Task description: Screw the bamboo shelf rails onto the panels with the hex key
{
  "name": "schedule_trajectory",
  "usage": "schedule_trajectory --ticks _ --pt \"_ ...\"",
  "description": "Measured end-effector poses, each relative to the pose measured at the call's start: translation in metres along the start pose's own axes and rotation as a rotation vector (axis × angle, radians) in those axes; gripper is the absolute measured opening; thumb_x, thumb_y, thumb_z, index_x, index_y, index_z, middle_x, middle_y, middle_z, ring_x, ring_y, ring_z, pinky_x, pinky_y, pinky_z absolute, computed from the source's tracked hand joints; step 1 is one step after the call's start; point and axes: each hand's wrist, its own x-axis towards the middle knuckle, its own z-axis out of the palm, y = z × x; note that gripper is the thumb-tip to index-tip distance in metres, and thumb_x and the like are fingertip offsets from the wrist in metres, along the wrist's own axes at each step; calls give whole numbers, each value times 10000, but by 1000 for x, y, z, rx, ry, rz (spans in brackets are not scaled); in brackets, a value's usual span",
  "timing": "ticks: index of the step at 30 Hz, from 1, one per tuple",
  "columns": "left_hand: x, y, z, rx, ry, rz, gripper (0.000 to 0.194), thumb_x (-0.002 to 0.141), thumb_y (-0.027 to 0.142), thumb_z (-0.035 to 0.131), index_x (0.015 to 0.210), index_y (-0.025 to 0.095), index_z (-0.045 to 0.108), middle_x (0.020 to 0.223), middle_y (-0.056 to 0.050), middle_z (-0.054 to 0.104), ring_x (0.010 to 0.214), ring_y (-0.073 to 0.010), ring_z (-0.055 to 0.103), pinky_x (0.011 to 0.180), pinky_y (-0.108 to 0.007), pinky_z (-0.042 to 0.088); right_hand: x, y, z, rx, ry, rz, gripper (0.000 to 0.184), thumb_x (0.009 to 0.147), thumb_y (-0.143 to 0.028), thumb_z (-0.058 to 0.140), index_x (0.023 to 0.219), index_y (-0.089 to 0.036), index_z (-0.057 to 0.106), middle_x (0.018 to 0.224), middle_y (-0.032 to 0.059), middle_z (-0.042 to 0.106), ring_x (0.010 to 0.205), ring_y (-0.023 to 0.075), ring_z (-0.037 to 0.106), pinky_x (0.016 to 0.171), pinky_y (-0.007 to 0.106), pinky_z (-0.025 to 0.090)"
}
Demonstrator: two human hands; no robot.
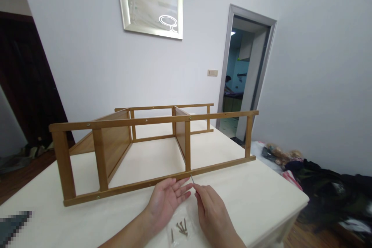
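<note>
A wooden shelf frame lies on its side on the white-covered table. My right hand is closed around a thin metal hex key, most of it hidden in the fingers. The tip of the key meets the lower front rail, just below the middle crosspiece. Beside it my left hand lies palm up with fingers stretched out, its fingertips close to the rail and the key. Between my wrists, several screws rest on a clear plastic bag.
The white table has its right edge near a heap of dark clothes. A pixelated dark object is at the lower left. Behind stand a wall with a framed picture and a doorway.
</note>
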Motion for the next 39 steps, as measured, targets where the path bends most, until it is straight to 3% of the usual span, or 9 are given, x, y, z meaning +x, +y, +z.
schedule_trajectory --ticks 12,39 --pt "0 0 1 0 -5 -2 125 815 136 535 820 72 642 1188 -245 658 1041 -334 673 931 -466 508 10 -7 -7 -158 66 -30 129 954 -178 488 1012 -184 604 778 46 659 702 177 617 633 295 501" --pt "-2 0 4 1 0 -12 141 821 140 517 866 72 632 1201 -240 653 1093 -343 651 973 -482 496 10 -10 -5 -330 57 -30 151 927 -130 474 874 -194 600 744 45 583 696 191 536 603 304 420"
